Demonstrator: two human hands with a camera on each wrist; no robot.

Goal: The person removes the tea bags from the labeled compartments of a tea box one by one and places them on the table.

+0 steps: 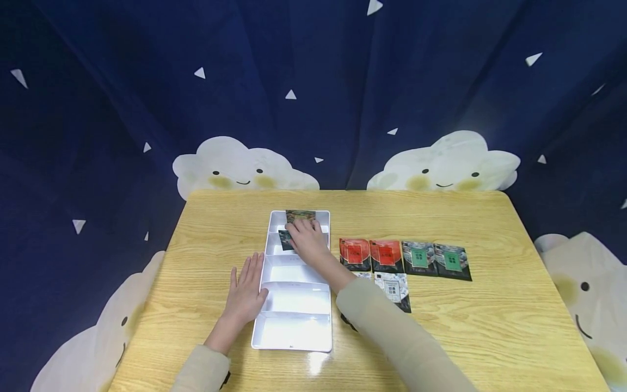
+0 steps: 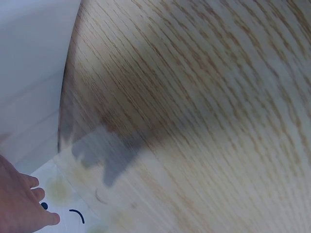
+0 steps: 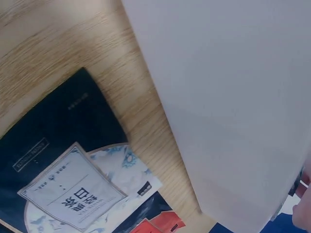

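Observation:
A long white tray (image 1: 294, 331) with several compartments in a row stands on the table. My left hand (image 1: 245, 294) lies with straight fingers along its left side, thumb at the rim. My right hand (image 1: 307, 239) reaches over the tray's far part and pinches a dark sachet (image 1: 286, 240) at the second compartment from the far end. The hand hides much of that sachet. Another sachet (image 1: 300, 215), with a green and gold pattern, sits in the farthest compartment. In the right wrist view, fingertips (image 3: 302, 189) show at the tray's edge beside something dark.
Right of the tray lie two red-and-black sachets (image 1: 355, 254), two with green labels (image 1: 420, 258), and white-and-dark sachets (image 1: 393, 288) nearer me, one partly under my right arm. A dark blue curtain (image 1: 338, 109) with clouds hangs behind the wooden table (image 1: 509, 305).

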